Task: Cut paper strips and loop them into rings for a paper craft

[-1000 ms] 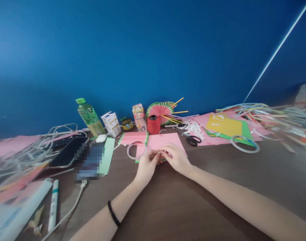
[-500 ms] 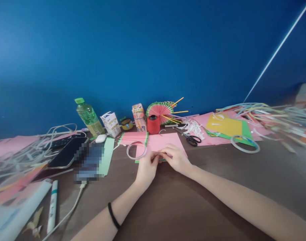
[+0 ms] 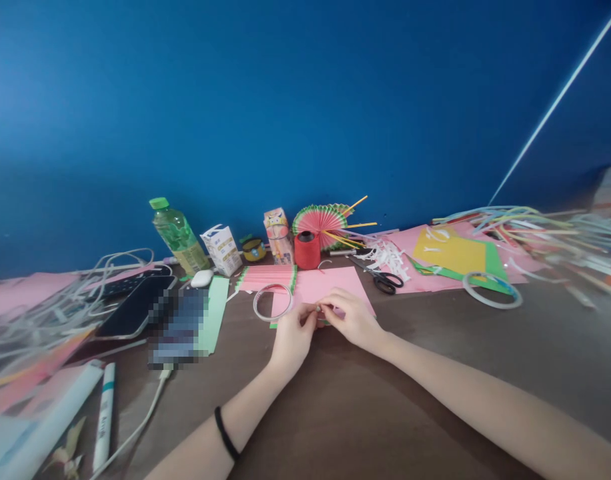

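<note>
Over the near edge of a pink paper sheet with a green lower edge, both hands meet in closed pinches. Fingertips of my left hand and my right hand almost touch around a tiny pale bit, too small to name. A roll of double-sided tape stands just left of my left hand, partly over the paper. Behind it lies a pleated pink paper strip with green edges. Black-handled scissors rest beyond my right hand.
At the back stand a green bottle, a white carton, a red thread spool and a pleated paper fan. Coloured paper and another tape roll lie right. Phones, cables and a marker are left.
The fingertips have shifted slightly, and a small pale bit now shows between them. The whole view has dropped a little; the other things stay in place.
</note>
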The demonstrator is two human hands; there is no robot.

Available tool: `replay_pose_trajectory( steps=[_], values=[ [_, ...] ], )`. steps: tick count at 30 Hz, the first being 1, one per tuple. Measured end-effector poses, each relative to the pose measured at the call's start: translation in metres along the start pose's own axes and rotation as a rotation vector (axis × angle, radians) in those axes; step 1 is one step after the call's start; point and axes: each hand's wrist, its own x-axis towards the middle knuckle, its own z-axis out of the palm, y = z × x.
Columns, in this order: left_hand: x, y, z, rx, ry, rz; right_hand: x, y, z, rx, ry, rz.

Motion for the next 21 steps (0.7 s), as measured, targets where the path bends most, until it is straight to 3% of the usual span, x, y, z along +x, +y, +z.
replay_pose_trajectory(
  steps=[15, 21],
  values=[
    [0.0021, 0.0053, 0.0031, -0.051, -0.013, -0.043, -0.0004, 0.0009, -0.0018, 0.004, 0.007, 0.012],
    [0.0060, 0.0075, 0.0047, -0.123, -0.015, -0.106, 0.0026, 0.0034, -0.0048, 0.018, 0.130, 0.133]
  ],
)
